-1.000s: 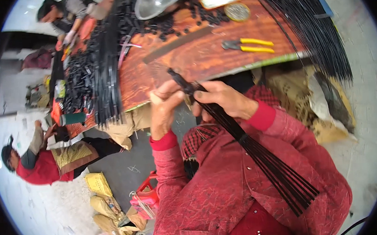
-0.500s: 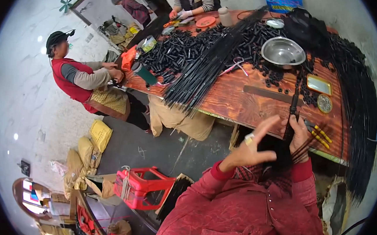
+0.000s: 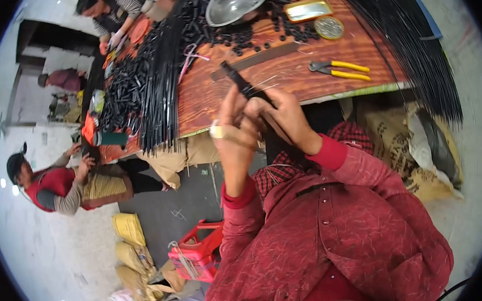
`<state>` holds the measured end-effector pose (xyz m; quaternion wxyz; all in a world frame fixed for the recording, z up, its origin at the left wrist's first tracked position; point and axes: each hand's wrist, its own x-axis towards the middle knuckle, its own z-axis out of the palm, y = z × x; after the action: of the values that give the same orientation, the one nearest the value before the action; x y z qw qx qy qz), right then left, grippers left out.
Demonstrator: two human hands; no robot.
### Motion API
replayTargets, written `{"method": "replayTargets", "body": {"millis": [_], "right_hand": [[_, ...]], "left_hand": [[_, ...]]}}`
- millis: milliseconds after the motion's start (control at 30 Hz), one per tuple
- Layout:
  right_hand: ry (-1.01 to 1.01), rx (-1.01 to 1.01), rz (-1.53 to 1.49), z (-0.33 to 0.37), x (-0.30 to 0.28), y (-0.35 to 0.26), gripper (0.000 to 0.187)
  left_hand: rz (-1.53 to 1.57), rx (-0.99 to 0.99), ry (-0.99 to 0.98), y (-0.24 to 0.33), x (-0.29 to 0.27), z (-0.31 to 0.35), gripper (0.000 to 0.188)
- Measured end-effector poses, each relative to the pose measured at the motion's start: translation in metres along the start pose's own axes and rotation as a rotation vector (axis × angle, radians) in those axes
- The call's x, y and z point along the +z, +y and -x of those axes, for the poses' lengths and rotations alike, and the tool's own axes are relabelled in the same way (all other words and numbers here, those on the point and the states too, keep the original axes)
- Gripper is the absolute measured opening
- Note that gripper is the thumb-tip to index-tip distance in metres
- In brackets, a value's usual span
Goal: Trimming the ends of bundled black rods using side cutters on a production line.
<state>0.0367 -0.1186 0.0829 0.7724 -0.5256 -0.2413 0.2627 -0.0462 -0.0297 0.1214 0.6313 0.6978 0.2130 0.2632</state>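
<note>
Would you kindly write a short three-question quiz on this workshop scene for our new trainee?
1. True or false: the pliers on the table have blue handles.
2. What pokes out from between the left hand and the right hand?
a) a spoon
b) a black stick
c) a cup
3. Fill the gap: in the picture, the metal bowl lies to the ____ of the pliers.

Key: 1. False, the handles are yellow. 2. b. 3. left.
</note>
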Motion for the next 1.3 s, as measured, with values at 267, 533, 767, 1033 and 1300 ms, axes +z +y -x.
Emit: {"method": "replayTargets", "body": {"millis": [267,533,767,1033,1300], "right_hand": [[0.006,0.056,-0.075,0.016,0.002,-0.01,0.033],[0.083,-0.064,0.018,0.018,0.011,-0.006,0.033],[0.123,-0.236,0.287,0.026,-0.004,-0.001,0.033],[0.143,-0.33,0.421,0.026,-0.016,-0.01,0.016],[-0.012,-0.033,0.188,0.023,-0.024,-0.012,0.026]], "left_hand": [[-0.289,-0.092,-0.077,0.028,-0.009,-0.017,0.036],[-0.095,-0.173,-0.096,0.037,-0.009,-0.019,0.026],[-0.104,-0.142,-0.044,0.032,-0.014,-0.012,0.027],[-0.29,0.083,-0.007,0.02,-0.024,-0.011,0.024],[-0.011,0.009,-0.121,-0.011,-0.045,-0.016,0.045]]}}
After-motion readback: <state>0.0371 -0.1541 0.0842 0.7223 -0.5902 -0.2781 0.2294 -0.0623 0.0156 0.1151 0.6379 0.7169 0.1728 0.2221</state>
